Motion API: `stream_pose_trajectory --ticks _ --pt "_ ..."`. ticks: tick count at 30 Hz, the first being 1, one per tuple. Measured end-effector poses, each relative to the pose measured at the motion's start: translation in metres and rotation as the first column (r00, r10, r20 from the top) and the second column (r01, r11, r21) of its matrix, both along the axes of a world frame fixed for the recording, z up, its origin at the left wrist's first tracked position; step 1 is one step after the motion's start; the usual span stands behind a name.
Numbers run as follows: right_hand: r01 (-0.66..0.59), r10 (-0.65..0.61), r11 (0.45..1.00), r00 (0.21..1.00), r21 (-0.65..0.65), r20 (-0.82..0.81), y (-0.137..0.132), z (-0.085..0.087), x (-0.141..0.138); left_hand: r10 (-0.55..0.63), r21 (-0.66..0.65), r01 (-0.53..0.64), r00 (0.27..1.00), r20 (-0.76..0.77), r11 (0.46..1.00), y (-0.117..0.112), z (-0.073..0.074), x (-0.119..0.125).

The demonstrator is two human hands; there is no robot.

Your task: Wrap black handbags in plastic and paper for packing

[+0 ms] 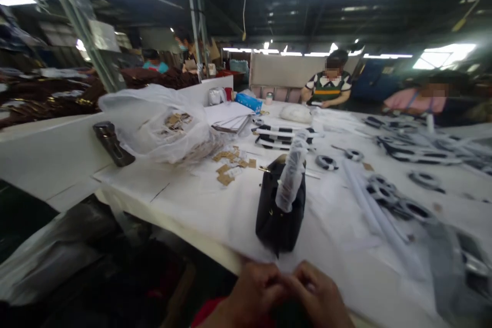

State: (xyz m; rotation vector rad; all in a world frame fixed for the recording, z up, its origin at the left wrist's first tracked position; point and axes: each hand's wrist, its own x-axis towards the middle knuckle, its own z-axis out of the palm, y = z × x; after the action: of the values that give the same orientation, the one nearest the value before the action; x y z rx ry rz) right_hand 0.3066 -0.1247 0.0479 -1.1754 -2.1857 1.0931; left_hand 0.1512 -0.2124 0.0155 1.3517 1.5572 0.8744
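Note:
My left hand [255, 287] and my right hand [317, 287] meet at the table's front edge. Both have their fingers bent and pinched close together; whatever is between them is too small or too hidden to make out. Just beyond them a black handbag [265, 220] stands upright on the white table [203, 210], apart from the hands as far as I can see. Clear plastic wraps its raised handle [291, 179]. To the bag's left lie several small tan tags [226, 178].
A clear plastic bag [154, 133] holds more tags, beside a dark tape dispenser [113, 143]. Black-and-white straps [282, 138] lie behind the handbag; wrapped rings [380, 189] are to the right. Papers [228, 114] and a blue packet [249, 102] sit farther back. Co-workers [330, 84] are across the table.

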Motion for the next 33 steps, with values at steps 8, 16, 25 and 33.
stream_pose_trajectory --ticks 8,16,25,33 --pt "0.106 -0.109 0.994 0.986 -0.031 -0.123 0.013 0.018 -0.009 0.252 0.127 -0.259 0.965 0.066 0.958 -0.002 0.006 -0.019" --pt "0.025 -0.027 0.993 1.0 0.114 0.016 0.021 -0.002 -0.031 0.403 0.106 -0.42 0.903 0.15 0.901 -0.008 0.009 -0.044" --pt "-0.038 -0.039 0.944 0.974 -0.327 -0.225 0.004 0.013 -0.041 0.433 0.392 -0.367 0.896 -0.094 0.843 -0.02 0.0 -0.066" --pt "-0.134 -0.181 0.816 0.865 -0.563 -0.468 -0.009 0.04 -0.041 0.324 0.524 -0.105 0.88 -0.346 0.845 -0.03 -0.007 -0.077"
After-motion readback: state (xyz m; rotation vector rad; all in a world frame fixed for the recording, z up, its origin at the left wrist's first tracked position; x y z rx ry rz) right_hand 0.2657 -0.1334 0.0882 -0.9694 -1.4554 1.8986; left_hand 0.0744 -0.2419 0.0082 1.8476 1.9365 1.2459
